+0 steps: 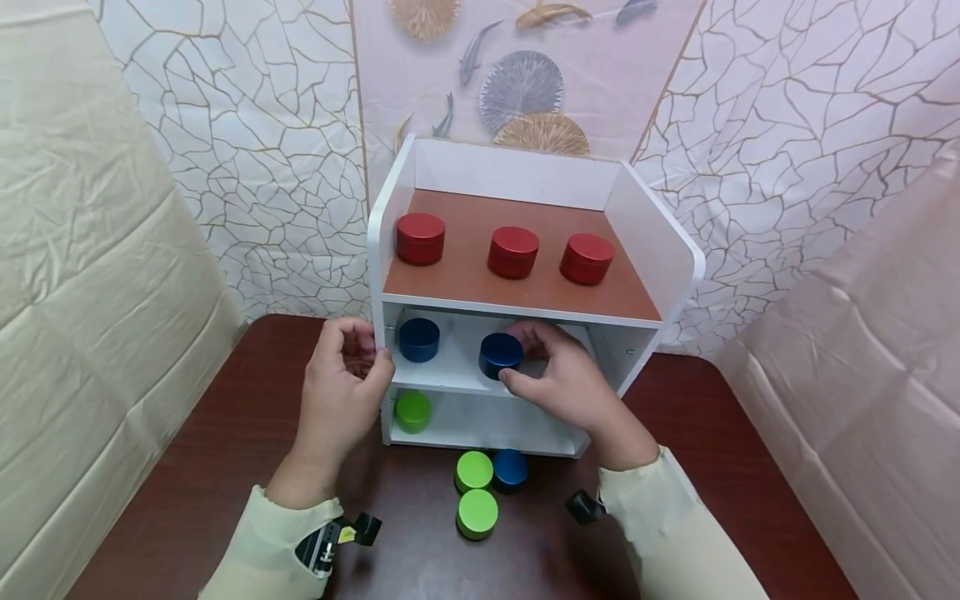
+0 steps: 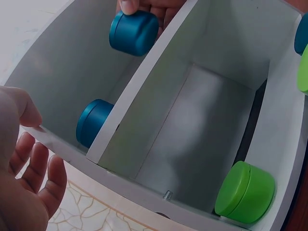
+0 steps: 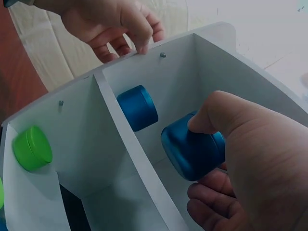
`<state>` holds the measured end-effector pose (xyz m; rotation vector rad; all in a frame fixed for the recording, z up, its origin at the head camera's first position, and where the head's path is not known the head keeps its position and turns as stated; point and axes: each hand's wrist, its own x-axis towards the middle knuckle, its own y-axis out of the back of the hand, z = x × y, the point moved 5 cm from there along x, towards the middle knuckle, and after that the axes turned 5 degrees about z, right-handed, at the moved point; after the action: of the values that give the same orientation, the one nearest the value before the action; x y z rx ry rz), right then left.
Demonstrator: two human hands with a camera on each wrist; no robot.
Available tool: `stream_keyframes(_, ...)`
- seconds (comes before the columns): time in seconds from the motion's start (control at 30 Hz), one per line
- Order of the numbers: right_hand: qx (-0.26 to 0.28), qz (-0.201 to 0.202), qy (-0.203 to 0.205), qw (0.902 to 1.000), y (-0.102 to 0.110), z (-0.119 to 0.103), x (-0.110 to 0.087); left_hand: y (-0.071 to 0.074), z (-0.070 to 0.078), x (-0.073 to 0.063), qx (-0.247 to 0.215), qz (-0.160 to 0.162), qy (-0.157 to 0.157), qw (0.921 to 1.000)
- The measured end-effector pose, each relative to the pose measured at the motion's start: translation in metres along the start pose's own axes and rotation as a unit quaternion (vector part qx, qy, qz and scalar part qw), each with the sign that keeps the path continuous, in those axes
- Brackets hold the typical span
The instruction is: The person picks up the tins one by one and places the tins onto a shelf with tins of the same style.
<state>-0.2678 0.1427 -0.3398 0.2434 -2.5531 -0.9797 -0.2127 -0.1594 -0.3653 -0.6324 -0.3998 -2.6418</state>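
Note:
A small white shelf unit (image 1: pixel 480 387) with a brown top board stands on the table. My right hand (image 1: pixel 566 375) pinches a blue round tin (image 1: pixel 500 356) between thumb and fingers, at the middle shelf. The right wrist view shows this tin (image 3: pixel 190 147) tilted, thumb on its side. At the unit's left side panel, my left hand (image 1: pixel 341 392) grips the front edge, thumb at the edge and fingers outside. A second blue tin (image 1: pixel 418 340) sits at the left end of the middle shelf. Below it, a green tin (image 1: pixel 412 412) stands on the bottom shelf's left end.
Three red tins (image 1: pixel 513 252) stand spaced along the top board. In front of the unit, two green tins (image 1: pixel 476 513) and another blue tin (image 1: pixel 510 470) are grouped on the dark table (image 1: pixel 420 550). Patterned cloth (image 1: pixel 270 167) hangs behind; pale cloth (image 1: pixel 847 358) flanks both sides.

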Motion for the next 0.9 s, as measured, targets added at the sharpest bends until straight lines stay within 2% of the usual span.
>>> stream_keyframes(0.33,-0.006,0.000,-0.011,0.9999,-0.005,0.005,0.010,0.000,0.001,0.000,0.002,0.000,-0.001,1.0000)
stream_keyframes(0.9,-0.019,-0.001,-0.015,0.9997,-0.011,0.007,0.009,0.000,0.001,0.000,0.002,0.003,0.001,1.0000)
